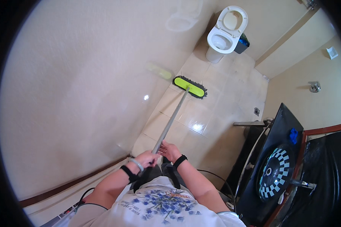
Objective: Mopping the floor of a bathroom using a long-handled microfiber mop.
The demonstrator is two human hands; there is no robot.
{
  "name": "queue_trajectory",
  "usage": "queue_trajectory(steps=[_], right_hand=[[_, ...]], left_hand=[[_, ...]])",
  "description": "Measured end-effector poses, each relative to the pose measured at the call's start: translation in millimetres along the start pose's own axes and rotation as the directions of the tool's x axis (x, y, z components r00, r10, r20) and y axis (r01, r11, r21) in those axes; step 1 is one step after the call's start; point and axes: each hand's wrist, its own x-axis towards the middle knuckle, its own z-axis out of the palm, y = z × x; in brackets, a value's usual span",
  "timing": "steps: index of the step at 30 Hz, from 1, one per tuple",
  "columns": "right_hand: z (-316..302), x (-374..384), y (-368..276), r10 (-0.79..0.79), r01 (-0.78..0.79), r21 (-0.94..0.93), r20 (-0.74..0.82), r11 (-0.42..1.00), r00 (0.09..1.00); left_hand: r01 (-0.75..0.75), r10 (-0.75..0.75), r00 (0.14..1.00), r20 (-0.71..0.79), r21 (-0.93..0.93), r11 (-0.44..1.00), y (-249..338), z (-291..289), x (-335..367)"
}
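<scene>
The left hand (146, 159) wraps the mop pole (172, 120); the right hand (171, 152) cups beside it, its grip unclear. The lime-green mop head (190, 86) lies on the tiled floor (231, 89) near the wall (83, 94); keep it flat, pressing evenly.

Small dark lettering (134, 209) on white shirt (113, 212), beside blue flower print (166, 206); hardly legible.
</scene>
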Motion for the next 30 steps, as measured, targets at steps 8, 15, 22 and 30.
queue_trajectory(steps=[8,15,22,30], right_hand=[[27,7,65,0.289,-0.272,-0.116,0.178,0.955,0.941],[50,-18,93,0.383,-0.380,-0.071,0.293,0.922,0.876],[26,-10,73,0.079,-0.080,0.020,0.030,0.997,0.996],[-40,-11,13,-0.320,0.354,0.195,-0.183,0.915,0.929]], left_hand=[[0.214,-0.228,0.971,0.079,0.151,0.965,-48,-36,-122],[0.161,-0.195,0.981,0.016,0.501,0.851,-32,-47,-169],[0.254,-0.318,0.947,0.047,0.497,0.830,-11,-36,-117],[-0.046,-0.091,0.964,0.249,0.496,0.867,48,58,8]])
